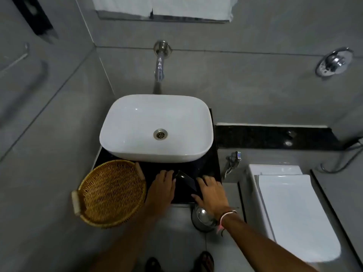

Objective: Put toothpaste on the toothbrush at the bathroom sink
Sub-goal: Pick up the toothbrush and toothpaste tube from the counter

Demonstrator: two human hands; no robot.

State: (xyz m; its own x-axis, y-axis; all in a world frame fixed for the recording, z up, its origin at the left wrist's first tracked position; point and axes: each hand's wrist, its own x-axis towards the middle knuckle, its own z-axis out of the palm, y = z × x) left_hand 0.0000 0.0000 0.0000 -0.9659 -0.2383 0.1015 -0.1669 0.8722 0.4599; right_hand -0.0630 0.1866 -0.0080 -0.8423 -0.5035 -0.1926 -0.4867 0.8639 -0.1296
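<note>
Grey-tiled bathroom, white sink (157, 128) on a black counter (206, 165), and both the left hand (161, 188) and right hand (211, 193) rest flat, fingers loosely spread, beside a dark tube (186, 180) that's probably the toothpaste, no toothbrush visible, so it's barely started.

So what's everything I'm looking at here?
sink: one, white, on the dark counter
drain: one, metal, sink bottom
tap: one, metal, on the wall above the sink
basket: one, woven tan, left of the counter
dark tube: one, black, on the counter between the hands
toilet: one, white, right
metal bin: one, on the floor
towel: white, top
hands: left, right, both on the counter
</note>
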